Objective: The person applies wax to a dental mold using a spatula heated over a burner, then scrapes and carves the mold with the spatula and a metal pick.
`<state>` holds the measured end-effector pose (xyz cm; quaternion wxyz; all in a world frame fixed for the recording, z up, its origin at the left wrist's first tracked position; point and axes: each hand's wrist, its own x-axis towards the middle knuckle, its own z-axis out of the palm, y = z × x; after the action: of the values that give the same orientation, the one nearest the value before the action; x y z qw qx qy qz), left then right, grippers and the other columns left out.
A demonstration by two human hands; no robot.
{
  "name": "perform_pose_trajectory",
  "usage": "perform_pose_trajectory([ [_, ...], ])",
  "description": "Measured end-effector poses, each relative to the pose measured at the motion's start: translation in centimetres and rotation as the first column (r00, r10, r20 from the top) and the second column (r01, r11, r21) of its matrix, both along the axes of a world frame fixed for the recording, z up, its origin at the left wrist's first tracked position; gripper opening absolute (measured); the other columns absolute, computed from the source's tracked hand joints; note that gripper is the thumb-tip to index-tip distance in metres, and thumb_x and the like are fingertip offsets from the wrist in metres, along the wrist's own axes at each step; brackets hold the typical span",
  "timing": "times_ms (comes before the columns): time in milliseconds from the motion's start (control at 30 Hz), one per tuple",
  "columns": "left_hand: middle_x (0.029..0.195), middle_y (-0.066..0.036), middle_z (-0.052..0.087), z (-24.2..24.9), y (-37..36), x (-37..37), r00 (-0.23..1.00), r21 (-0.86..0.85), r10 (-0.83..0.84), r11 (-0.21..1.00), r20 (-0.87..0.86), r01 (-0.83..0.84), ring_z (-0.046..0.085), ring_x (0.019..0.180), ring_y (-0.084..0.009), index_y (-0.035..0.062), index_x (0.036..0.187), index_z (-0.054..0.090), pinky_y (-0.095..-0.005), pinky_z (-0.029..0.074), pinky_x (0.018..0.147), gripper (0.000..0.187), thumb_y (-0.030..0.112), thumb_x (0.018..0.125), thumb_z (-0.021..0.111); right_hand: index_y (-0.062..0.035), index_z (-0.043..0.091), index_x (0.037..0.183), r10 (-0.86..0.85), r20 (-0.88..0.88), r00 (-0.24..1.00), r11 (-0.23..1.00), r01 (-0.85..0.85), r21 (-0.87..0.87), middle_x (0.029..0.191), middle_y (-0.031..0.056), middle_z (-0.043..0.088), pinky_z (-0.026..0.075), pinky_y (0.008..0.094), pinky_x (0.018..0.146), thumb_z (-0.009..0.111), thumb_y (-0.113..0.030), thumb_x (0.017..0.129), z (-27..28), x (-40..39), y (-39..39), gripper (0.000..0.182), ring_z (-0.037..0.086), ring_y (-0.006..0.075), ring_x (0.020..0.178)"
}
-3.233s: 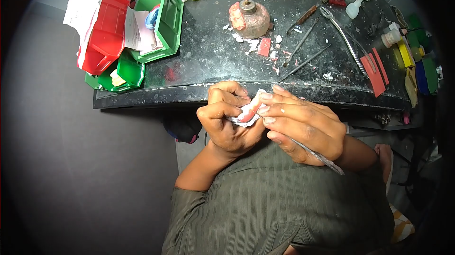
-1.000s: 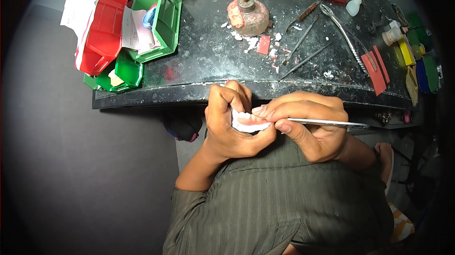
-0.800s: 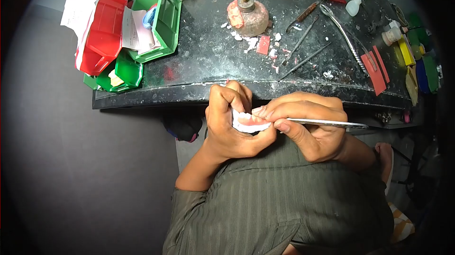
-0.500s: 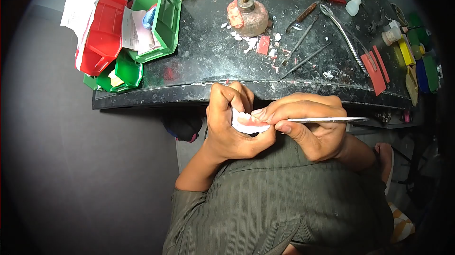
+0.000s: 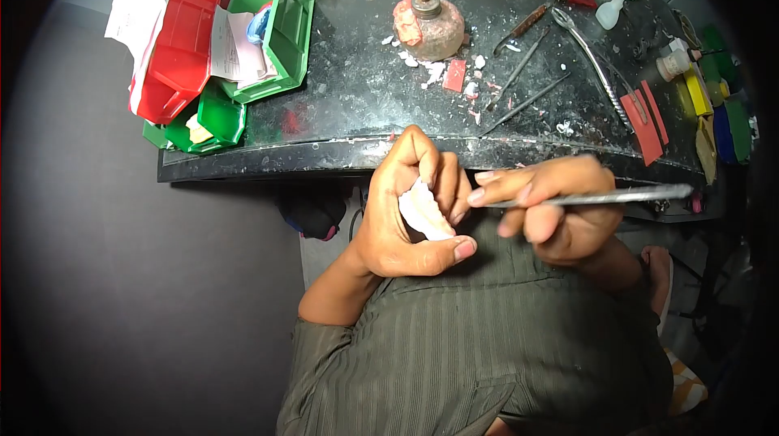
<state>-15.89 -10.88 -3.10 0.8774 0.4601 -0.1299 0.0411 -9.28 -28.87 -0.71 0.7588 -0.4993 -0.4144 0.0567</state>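
Observation:
My left hand [image 5: 389, 221] is closed around a white and pale pink dental cast [image 5: 425, 211], its thumb along the lower edge and its fingers behind and over the top. Just to the right, my right hand [image 5: 560, 205] grips a thin metal tool [image 5: 617, 196] between thumb and fingers, somewhat blurred. The tool's shaft points right, and its left end lies by my fingertips, near the left hand's fingers but apart from the cast. Both hands are in front of the table's edge, above my lap.
On the dark table [image 5: 341, 103] stand a glass burner [image 5: 428, 26], green [image 5: 292, 38] and red bins [image 5: 174, 59] at left. Metal tools [image 5: 527, 103], pink wax sheets [image 5: 641, 128] and white scraps lie at centre and right.
My left hand has turned the cast, which now slants down to the right. My right hand has drawn away to the right with the tool, whose shaft extends farther right.

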Motion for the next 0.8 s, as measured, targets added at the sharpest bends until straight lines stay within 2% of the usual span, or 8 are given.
perform_pose_trajectory([
  [33, 0.076, -0.002, 0.043, 0.2, 0.1, 0.0, 0.999, 0.013, -0.031, 0.999, -0.019, 0.031, 0.040, 0.068, -0.0085, 0.0098, 0.092, 0.033, -0.0264, 0.038, 0.064, 0.057, -0.003, 0.064, 0.080, 0.0073, 0.060, 0.103, 0.058, 0.313, 0.948, 0.995, -0.029, -0.096, 0.093, 0.0194, 0.073, 0.060, 0.0434, 0.088, 0.072, -0.019, 0.092, -0.2, 1.2, 0.0, 0.031, 0.074, 0.0330, 0.092],
  [100, 0.079, -0.003, 0.044, 0.7, 0.3, -0.2, 0.997, 0.044, -0.038, 0.998, -0.073, 0.041, 0.041, 0.070, -0.0083, 0.0099, 0.092, 0.032, -0.0259, 0.038, 0.065, 0.057, -0.002, 0.064, 0.080, 0.0042, 0.058, 0.102, -0.005, 0.357, 0.934, 0.982, 0.071, -0.172, 0.093, 0.0278, 0.072, 0.058, 0.0458, 0.091, 0.064, -0.022, 0.098, 1.1, 0.0, 0.4, 0.027, 0.073, 0.0386, 0.093],
  [133, 0.080, -0.003, 0.044, 0.5, 0.2, -0.1, 0.998, 0.030, -0.022, 0.999, -0.058, 0.023, 0.041, 0.071, -0.0083, 0.0099, 0.092, 0.032, -0.0257, 0.038, 0.066, 0.057, -0.002, 0.065, 0.081, 0.0050, 0.063, 0.103, 0.004, 0.375, 0.927, 0.978, 0.075, -0.196, 0.097, 0.0261, 0.072, 0.059, 0.0445, 0.089, 0.066, -0.014, 0.097, 1.4, -0.2, 0.4, 0.021, 0.073, 0.0377, 0.095],
  [167, 0.081, -0.003, 0.045, 0.3, 0.0, -0.1, 0.999, 0.016, -0.005, 1.000, -0.043, 0.006, 0.041, 0.072, -0.0083, 0.0100, 0.092, 0.032, -0.0256, 0.038, 0.067, 0.057, -0.001, 0.065, 0.081, 0.0050, 0.063, 0.103, 0.005, 0.375, 0.927, 0.978, 0.074, -0.196, 0.097, 0.0261, 0.072, 0.059, 0.0445, 0.089, 0.066, -0.014, 0.097, 1.7, -0.1, 0.4, 0.021, 0.073, 0.0377, 0.095],
  [233, 0.081, -0.003, 0.045, 0.6, -0.4, -0.1, 0.999, -0.027, 0.001, 1.000, -0.046, -0.002, 0.041, 0.073, -0.0085, 0.0102, 0.092, 0.032, -0.0263, 0.039, 0.069, 0.056, -0.001, 0.066, 0.081, 0.0050, 0.066, 0.103, 0.042, 0.504, 0.863, 0.963, 0.100, -0.251, 0.101, 0.0250, 0.071, 0.061, 0.0426, 0.086, 0.067, -0.010, 0.094, 2.1, 0.1, 0.3, 0.017, 0.073, 0.0360, 0.098],
  [267, 0.081, -0.003, 0.045, 0.8, -0.5, -0.1, 0.999, -0.070, 0.006, 0.997, -0.048, -0.009, 0.041, 0.073, -0.0087, 0.0103, 0.091, 0.032, -0.0270, 0.039, 0.071, 0.056, -0.001, 0.066, 0.081, 0.0018, 0.071, 0.104, -0.013, 0.489, 0.872, 0.967, 0.136, -0.217, 0.105, 0.0188, 0.072, 0.062, 0.0340, 0.076, 0.074, -0.002, 0.084, 1.8, 0.0, 0.3, 0.020, 0.074, 0.0278, 0.093],
  [367, 0.080, -0.003, 0.045, 0.2, -0.3, 0.0, 1.000, -0.055, -0.019, 0.998, -0.014, 0.018, 0.041, 0.073, -0.0090, 0.0104, 0.091, 0.032, -0.0293, 0.040, 0.075, 0.056, -0.001, 0.067, 0.081, 0.0019, 0.071, 0.102, 0.014, 0.482, 0.876, 0.945, 0.147, -0.294, 0.103, 0.0178, 0.072, 0.062, 0.0327, 0.075, 0.073, -0.003, 0.085, 1.7, -0.1, -0.1, 0.017, 0.074, 0.0270, 0.093],
  [800, 0.079, -0.002, 0.043, 0.4, -0.2, -0.1, 1.000, -0.030, -0.015, 0.999, -0.023, 0.015, 0.040, 0.072, -0.0090, 0.0100, 0.091, 0.032, -0.0291, 0.041, 0.077, 0.056, 0.000, 0.067, 0.082, 0.0020, 0.070, 0.100, 0.022, 0.484, 0.875, 0.959, 0.119, -0.258, 0.101, 0.0173, 0.072, 0.063, 0.0329, 0.074, 0.072, -0.003, 0.086, 1.7, 0.1, 0.3, 0.015, 0.074, 0.0271, 0.091],
])
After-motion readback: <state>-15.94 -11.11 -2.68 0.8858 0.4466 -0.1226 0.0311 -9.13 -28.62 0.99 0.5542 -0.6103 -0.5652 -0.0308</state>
